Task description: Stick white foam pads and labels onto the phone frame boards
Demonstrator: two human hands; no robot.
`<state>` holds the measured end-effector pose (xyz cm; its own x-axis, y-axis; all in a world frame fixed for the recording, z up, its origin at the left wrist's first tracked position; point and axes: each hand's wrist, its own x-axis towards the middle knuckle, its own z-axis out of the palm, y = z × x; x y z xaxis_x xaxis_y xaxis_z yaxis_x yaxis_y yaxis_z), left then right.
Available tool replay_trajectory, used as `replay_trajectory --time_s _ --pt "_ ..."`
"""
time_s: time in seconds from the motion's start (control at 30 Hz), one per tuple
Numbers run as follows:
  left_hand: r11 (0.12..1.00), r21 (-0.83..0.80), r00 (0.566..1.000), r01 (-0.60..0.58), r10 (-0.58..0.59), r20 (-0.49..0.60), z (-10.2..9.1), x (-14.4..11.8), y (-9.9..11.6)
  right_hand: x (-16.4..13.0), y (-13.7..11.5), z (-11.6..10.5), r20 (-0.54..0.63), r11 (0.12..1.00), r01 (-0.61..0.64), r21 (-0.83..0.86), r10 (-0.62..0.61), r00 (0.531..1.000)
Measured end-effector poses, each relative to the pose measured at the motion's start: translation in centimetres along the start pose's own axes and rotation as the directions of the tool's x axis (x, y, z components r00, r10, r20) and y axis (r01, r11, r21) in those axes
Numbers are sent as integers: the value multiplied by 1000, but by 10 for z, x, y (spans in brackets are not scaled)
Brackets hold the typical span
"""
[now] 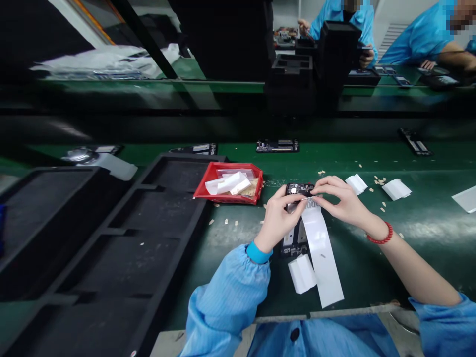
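A dark phone circuit board (pixel 297 191) lies on the green belt (pixel 427 233) in front of me. My left hand (pixel 278 218) rests on its left side with thumb and fingers pinched at the board. My right hand (pixel 340 198), a red bead bracelet on the wrist, pinches the top end of a long white backing strip (pixel 323 253) that hangs down over the board. A folded white strip piece (pixel 302 272) lies just below the board.
A red tray (pixel 256 191) with white strips sits left of the board. Black foam trays (pixel 122 238) fill the left side. Further boards (pixel 277 146) and white strip pieces (pixel 396 189) lie on the belt. Two people in blue work at the far right.
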<state>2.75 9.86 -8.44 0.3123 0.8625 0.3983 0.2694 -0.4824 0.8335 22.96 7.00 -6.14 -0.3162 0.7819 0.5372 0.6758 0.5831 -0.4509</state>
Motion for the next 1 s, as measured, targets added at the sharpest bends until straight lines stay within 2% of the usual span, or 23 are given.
replay_trajectory --time_s 0.17,0.43,0.83,1.0 --pt "1000 4 1000 -5 5 -11 -1 0 1 4 -3 -3 15 982 120 -148 -119 993" --pt "999 22 999 38 -38 -22 -1 0 1 -6 -9 1 39 923 216 -319 -215 976" --pt "995 40 996 86 -85 -25 -2 1 1 -3 -4 4 124 932 231 -279 -203 971" --pt "991 53 993 122 -121 -19 -1 1 1 -6 -4 2 114 955 199 -222 -177 978"
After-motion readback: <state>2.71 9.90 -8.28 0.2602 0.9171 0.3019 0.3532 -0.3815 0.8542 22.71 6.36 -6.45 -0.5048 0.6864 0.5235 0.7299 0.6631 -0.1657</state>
